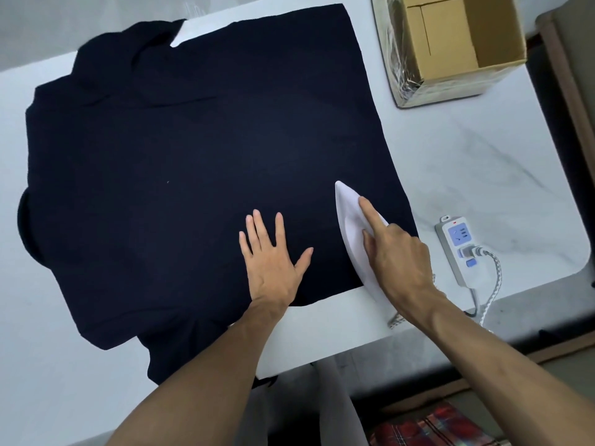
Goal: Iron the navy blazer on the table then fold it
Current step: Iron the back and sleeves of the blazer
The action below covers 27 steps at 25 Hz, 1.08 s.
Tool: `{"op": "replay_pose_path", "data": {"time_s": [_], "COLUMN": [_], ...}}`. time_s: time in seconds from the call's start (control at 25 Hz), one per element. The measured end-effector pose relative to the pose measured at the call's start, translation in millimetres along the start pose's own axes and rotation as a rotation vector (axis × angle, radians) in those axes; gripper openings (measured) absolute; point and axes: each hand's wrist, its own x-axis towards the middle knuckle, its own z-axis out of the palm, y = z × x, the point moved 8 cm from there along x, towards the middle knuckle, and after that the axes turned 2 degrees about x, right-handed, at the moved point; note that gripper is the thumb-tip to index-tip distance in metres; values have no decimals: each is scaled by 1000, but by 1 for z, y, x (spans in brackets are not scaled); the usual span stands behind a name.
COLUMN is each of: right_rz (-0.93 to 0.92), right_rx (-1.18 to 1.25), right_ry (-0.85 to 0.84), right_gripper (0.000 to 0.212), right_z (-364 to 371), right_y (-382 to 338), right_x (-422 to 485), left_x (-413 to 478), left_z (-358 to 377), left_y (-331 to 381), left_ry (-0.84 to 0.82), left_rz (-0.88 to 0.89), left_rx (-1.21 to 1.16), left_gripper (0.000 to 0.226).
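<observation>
A white marble-patterned table (467, 175) bears the dark navy fabric blazer (193, 140), spread flat. An open, film-wrapped brown cardboard box (495, 37) shows bare inner flaps. The left hand (273, 259) presses the blazer, fingers straight and splayed. The right hand (399, 255) grips the white pointed iron (349, 214), forefinger extended.

matt navy cloth blazer (193, 156); smooth white plastic iron (352, 230)

A single wide-angle view, worn on the head, looks steeply down from above the near edge of the bench (476, 175). It sits close in. The bench's far and right edges show, and its left side runs out of frame.
</observation>
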Motion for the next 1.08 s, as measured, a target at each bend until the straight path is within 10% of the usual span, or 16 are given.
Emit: {"op": "replay_pose_path", "data": {"time_s": [1.08], "right_rz": [176], "right_rx": [110], "right_ry": [93], "right_gripper": [54], "right_z": [-18], "right_y": [62], "right_x": [29], "left_x": [3], "left_z": [-2], "left_y": [17], "left_ry": [0], "left_rz": [-39], "left_rx": [-30], "left_gripper": [82]}}
